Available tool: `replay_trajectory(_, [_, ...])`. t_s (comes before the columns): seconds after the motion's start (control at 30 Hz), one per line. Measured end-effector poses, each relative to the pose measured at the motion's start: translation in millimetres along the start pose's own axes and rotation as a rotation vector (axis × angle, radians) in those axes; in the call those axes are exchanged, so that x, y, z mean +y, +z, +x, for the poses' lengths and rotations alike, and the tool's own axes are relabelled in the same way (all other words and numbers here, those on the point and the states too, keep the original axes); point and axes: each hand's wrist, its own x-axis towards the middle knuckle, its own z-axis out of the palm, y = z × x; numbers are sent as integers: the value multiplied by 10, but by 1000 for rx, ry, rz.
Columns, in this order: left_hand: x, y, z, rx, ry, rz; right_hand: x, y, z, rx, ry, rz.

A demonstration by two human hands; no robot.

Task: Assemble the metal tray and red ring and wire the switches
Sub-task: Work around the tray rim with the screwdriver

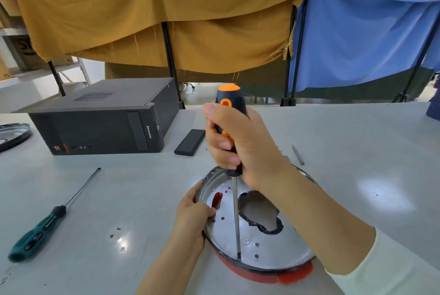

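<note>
Lower centre of the frame, the metal tray sits on the red ring. The left hand pinches its rim; the right hand grips 1 orange screwdriver, tip near the front rim. Keeping the shaft upright and the tray steady should help. Counted: 2 screwdrivers, 1 green screwdriver lying at left on the counter.

The metal tray is bright, smooth, reflective steel, and the red ring beneath it looks like matt plastic. The screwdriver has a rubbery black-and-orange grip and a polished metal shaft. The tabletop is pale, smooth and slightly glossy. The mustard cloth hangs matt, with frayed edges.
</note>
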Motion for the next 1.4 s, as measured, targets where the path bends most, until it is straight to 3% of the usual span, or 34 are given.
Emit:
replay_trajectory(0.17, [-6,64,59,32,31,84,46,82,-76,365,-159,-91])
replay_trajectory(0.5, [-6,57,76,84,40,23,118,125,-90,544,-239,-290])
replay_trajectory(0.83, [142,-15,260,83,81,85,76,-3,181,398,-164,-223])
replay_trajectory(0.97, [-26,-68,182,10,81,137,146,-16,262,386,-170,-226])
replay_trajectory(1.03, [-27,-68,180,-5,73,148,153,-29,315,287,-145,-211])
replay_trajectory(1.17, [51,-48,222,-24,47,126,55,-147,377,-206,87,14])
replay_trajectory(1.23, [55,-38,240,-19,23,75,1,-223,384,-379,144,48])
replay_trajectory(1.3, [40,-20,229,-10,14,1,-19,-244,386,-449,155,40])
replay_trajectory(1.4, [7,9,206,-4,34,-108,17,-194,372,-368,141,32])
